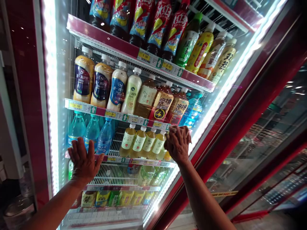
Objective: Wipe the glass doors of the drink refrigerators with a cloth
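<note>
Fingers spread, my left hand (83, 159) lies flat against the glass door of a lit drinks cooler, in front of the blue water bottles (92, 129). My right hand (177, 150) presses a crumpled brownish cloth (179, 130) to the same glass, near the right ends of the middle shelves. Behind the glass, just left of that hand, stand several tea bottles with pale labels (144, 142). Part of the cloth is hidden under my fingers.
Bottles fill several shelves, with red-labelled bottles (141, 19) at the top and milk tea bottles (103, 81) below. Bright light strips (51, 95) edge the cooler. A red door frame (216, 153) slants along the right, with more glass doors beyond. A bin-like container (19, 207) stands lower left.
</note>
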Tool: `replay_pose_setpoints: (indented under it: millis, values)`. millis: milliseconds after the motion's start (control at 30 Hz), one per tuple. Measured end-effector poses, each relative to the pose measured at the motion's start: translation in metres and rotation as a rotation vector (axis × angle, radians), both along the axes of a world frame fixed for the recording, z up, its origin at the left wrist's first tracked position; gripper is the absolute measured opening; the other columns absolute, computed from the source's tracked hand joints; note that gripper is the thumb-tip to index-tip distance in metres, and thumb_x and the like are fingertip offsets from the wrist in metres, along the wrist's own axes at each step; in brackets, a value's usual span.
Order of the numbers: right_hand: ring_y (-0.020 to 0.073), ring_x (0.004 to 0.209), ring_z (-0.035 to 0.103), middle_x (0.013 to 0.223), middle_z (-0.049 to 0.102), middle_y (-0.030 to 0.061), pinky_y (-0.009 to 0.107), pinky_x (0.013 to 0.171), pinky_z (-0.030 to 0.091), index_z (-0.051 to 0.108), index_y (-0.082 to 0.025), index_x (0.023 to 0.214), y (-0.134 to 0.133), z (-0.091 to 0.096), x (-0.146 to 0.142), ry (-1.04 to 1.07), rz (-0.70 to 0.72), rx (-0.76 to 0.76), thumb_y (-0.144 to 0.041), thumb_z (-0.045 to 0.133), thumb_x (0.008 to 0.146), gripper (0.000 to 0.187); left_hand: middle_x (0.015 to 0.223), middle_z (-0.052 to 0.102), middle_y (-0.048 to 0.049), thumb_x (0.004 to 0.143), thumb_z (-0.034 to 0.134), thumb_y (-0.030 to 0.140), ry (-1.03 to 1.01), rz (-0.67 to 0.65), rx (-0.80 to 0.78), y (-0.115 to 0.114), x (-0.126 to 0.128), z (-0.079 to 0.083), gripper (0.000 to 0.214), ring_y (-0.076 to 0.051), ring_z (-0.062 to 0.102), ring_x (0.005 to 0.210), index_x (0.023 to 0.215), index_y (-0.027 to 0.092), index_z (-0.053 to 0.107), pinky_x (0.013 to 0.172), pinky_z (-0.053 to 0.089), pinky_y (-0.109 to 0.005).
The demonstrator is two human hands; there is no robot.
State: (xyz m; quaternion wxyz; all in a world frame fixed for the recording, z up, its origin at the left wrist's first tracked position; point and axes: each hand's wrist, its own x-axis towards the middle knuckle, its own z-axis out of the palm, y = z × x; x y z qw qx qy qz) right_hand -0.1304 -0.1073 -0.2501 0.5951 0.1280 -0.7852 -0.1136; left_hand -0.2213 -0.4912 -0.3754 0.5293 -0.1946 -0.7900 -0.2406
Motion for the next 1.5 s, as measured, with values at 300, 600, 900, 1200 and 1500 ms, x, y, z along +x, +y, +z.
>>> replay_pose_setpoints:
  millis: [300, 600, 900, 1200, 1500]
  values:
    - [0.0323, 0.162, 0.014, 0.168, 0.037, 0.0098, 0.067, 0.125, 0.024, 0.04, -0.03, 0.158, -0.05, -0.014, -0.014, 0.02, 0.053, -0.043, -0.019, 0.056, 0.097, 0.063, 0.173, -0.014, -0.0154, 0.096, 0.058, 0.038, -0.018, -0.021, 0.001, -0.004, -0.001, -0.004, 0.093, -0.042, -0.014, 0.159, 0.166, 0.025, -0.002, 0.123, 0.003, -0.074]
    - [0.0334, 0.162, 0.01, 0.171, 0.029, 0.0129, 0.072, 0.124, 0.021, 0.031, -0.028, 0.163, -0.066, 0.012, -0.023, 0.116, 0.034, -0.133, -0.019, 0.051, 0.1, 0.066, 0.172, -0.012, -0.0181, 0.097, 0.057, 0.039, -0.003, -0.032, -0.026, -0.008, 0.0, -0.004, 0.092, -0.044, -0.01, 0.159, 0.166, 0.025, -0.002, 0.122, 0.007, -0.076]
    - [0.0281, 0.161, 0.019, 0.162, 0.047, 0.009, 0.062, 0.128, 0.024, 0.047, -0.029, 0.153, -0.083, 0.003, -0.025, -0.02, 0.087, 0.06, -0.021, 0.057, 0.099, 0.056, 0.173, -0.007, -0.0145, 0.093, 0.065, 0.038, -0.017, -0.057, -0.057, -0.019, 0.0, -0.009, 0.097, -0.042, -0.004, 0.16, 0.166, 0.031, 0.002, 0.125, 0.012, -0.072]
    - [0.0301, 0.162, 0.012, 0.167, 0.039, 0.0092, 0.066, 0.127, 0.021, 0.048, -0.028, 0.153, -0.13, -0.009, -0.038, -0.026, 0.093, -0.024, -0.02, 0.053, 0.1, 0.054, 0.174, -0.004, -0.0103, 0.092, 0.069, 0.037, -0.032, -0.105, -0.105, -0.031, 0.006, -0.006, 0.096, -0.037, 0.0, 0.161, 0.165, 0.038, 0.008, 0.128, 0.014, -0.064]
    - [0.0313, 0.162, 0.008, 0.17, 0.033, 0.0105, 0.067, 0.127, 0.021, 0.044, -0.025, 0.156, -0.137, 0.011, -0.043, 0.081, 0.071, -0.088, -0.02, 0.052, 0.102, 0.055, 0.175, -0.002, -0.0086, 0.091, 0.07, 0.041, 0.044, -0.093, -0.032, -0.053, -0.003, 0.025, 0.092, -0.039, 0.003, 0.161, 0.164, 0.042, 0.015, 0.127, 0.006, -0.064]
